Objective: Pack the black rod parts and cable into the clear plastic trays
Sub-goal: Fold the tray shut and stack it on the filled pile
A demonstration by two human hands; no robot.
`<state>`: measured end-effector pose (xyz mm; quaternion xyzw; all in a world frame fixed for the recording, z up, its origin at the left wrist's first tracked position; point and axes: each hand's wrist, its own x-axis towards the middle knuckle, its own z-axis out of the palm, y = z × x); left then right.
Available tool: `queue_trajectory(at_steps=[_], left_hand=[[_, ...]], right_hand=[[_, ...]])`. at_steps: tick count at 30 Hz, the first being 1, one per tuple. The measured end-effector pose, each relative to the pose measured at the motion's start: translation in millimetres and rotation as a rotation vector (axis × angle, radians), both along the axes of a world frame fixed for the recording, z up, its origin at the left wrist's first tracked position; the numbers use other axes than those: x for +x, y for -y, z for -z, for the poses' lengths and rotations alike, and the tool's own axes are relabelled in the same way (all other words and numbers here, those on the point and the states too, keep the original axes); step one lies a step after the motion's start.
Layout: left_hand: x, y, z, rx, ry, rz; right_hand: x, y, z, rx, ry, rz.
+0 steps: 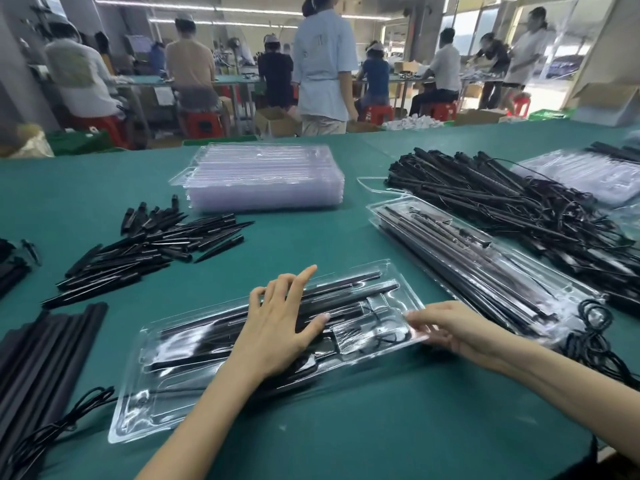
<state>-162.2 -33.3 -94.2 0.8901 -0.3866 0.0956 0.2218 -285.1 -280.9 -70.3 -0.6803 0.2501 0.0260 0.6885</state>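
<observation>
On the green table (311, 427) the left hand (277, 327) presses flat, fingers spread, on the filled clear tray (145, 403) while the right hand (450, 329) pinches its right edge (cable (384, 336) inside), flanked by black tubes (38, 358), then pointed rod tips (149, 244), packed trays (467, 258), tangled rods (512, 202) and stacked empty trays (263, 178).

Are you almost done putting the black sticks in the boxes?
Not nearly. One filled tray lies finished on the right. The left hand presses on the tray in front, already holding rods, while the right hand holds its edge. Big piles of rods and empty trays remain.
</observation>
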Motion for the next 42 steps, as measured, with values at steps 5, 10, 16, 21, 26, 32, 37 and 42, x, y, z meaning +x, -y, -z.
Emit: queue_trajectory(at_steps=[5, 10, 16, 21, 26, 32, 37, 42], left_hand=[[2, 0, 3, -0.002, -0.003, -0.008], [4, 1, 0, -0.031, 0.001, -0.020], [10, 2, -4, -0.083, 0.014, -0.072], [24, 6, -9, -0.175, 0.043, -0.188], [32, 4, -4, -0.263, -0.160, -0.351], [31, 16, -23, -0.354, -0.149, -0.395], [61, -33, -56, -0.131, -0.836, -0.321], [53, -58, -43, -0.318, -1.089, -0.150]], right_hand=[[1, -5, 7, -0.086, 0.082, -0.037], [7, -5, 8, -0.019, 0.098, 0.037], [9, -14, -7, 0.137, 0.131, 0.092], [10, -72, 5, 0.895, 0.223, -0.029], [31, -138, 11, 0.780, 0.259, 0.109], [66, -173, 13, 0.440, 0.365, 0.160], [78, -150, 13, 0.181, 0.388, 0.110], [87, -129, 6, 0.159, 0.263, -0.099]])
